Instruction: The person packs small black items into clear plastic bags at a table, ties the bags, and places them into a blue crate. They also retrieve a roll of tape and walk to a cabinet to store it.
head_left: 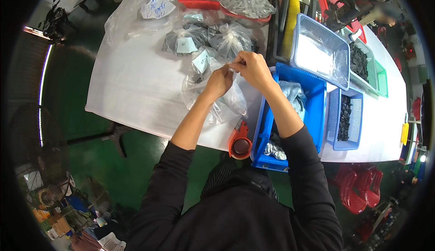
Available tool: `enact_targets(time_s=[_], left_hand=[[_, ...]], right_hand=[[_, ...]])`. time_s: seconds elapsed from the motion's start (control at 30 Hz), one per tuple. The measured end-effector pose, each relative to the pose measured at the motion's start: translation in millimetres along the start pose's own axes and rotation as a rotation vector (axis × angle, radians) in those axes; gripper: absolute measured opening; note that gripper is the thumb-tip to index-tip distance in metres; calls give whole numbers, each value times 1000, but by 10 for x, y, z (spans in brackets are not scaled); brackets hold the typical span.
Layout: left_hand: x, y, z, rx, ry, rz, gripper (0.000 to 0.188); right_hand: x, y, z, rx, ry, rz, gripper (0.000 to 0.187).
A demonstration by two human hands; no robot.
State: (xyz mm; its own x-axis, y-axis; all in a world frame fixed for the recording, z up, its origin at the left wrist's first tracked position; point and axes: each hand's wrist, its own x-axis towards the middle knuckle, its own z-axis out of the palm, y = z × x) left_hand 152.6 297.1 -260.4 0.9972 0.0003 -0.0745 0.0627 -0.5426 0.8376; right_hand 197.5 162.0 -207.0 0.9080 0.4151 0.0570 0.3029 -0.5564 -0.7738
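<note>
The left hand (219, 82) and right hand (253, 69) pinch, fingertips together, what appears to be the mouth of the clear plastic bag (234, 100), lying on the bench (131, 81) left of the blue crate (313, 110). The step appears to be working this mouth; the next move calls for firm pinches. The pinched end points away from the wearer; the long axis runs roughly toward the near edge, though crumpling obscures it.

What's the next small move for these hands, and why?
Probably twist the plastic tighter between the fingertips: the left hand and right hand meet, apparently pinching the clear bag, whose film spreads loosely below them, whereas the bag just behind already has a gathered top.
</note>
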Motion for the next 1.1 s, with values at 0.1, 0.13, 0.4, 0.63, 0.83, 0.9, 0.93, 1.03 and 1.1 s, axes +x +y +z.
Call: enact_targets(time_s=[0.1,0.13,0.4,0.63,0.83,0.9,0.93,1.03,1.1], left_hand=[[-39,-4,-138,1,-194,22,35],[-26,-58,-130,28,-219,49,35],[187,-363,-336,-186,-502,-168,56],[218,-376,-477,-838,-594,-261,22],[218,-345,-433,-742,-439,-165,33],[230,-189,-473,-491,-358,-112,37],[180,-62,-502,-271,-300,-63,38],[142,-38,-291,64,-19,125,33],[97,-103,-154,146,197,284,30]], right_hand=[[64,-45,64,-3,-9,4,12],[58,-101,105,29,-52,-15,13],[80,171,31,-209,-266,-150,23],[-245,95,176,-12,41,-150,8],[-204,315,441,90,4,-143,44],[-125,422,571,178,-35,-96,44],[-95,412,579,181,-30,-57,41],[-17,399,546,115,3,27,36],[31,396,523,78,-81,50,37]])
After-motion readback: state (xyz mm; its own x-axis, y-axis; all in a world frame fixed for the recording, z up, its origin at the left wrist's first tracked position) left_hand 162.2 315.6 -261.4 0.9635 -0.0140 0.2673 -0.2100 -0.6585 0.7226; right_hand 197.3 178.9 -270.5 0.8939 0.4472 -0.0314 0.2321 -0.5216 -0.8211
